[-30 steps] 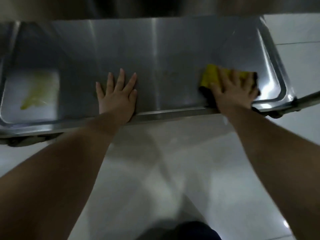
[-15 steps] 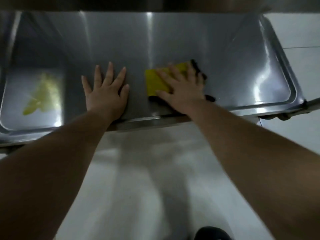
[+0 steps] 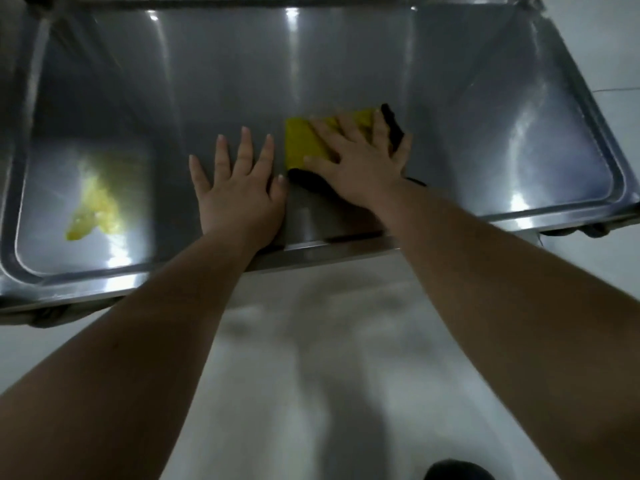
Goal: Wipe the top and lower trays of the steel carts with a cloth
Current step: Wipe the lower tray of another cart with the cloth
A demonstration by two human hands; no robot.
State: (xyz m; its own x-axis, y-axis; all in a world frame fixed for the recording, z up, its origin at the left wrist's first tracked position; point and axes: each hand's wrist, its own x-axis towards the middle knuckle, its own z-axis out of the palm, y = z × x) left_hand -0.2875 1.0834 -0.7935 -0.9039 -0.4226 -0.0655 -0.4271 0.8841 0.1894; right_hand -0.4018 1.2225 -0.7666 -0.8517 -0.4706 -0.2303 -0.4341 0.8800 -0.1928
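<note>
Right hand [image 3: 360, 164] is flat on the yellow cloth [image 3: 303, 143], fingers straight and spread, nothing curled. That's a press, not a pinch: the wide palm load holds the whole pad against the steel so it wipes evenly instead of bunching. The cloth sits mid-tray, near the front rim, with its dark backing [image 3: 393, 126] peeking out past my fingertips on the right and under the heel of the palm. Left hand [image 3: 239, 188] is also open, palm down straight on the steel tray [image 3: 485, 133], just beside the cloth, thumb nearly touching its dark corner. It's there as a brace: the cart is presumably on wheels, so I judge the load is there to stop it rolling while the other hand scrubs. Both forearms reach forward and down, wrists roughly in line with the arms, elbows out of frame. Tiled floor [image 3: 277, 375] shows right below the front rim [image 3: 346, 245] and a steel edge runs across the top of view, so I'd guess this is the lower tray, not confirmed. Yellow patch [image 3: 91, 211] at the left end of the tray: smear or reflection, can't tell. If it's residue, that end needs a pass and the left hand will have to get out of the way.
</note>
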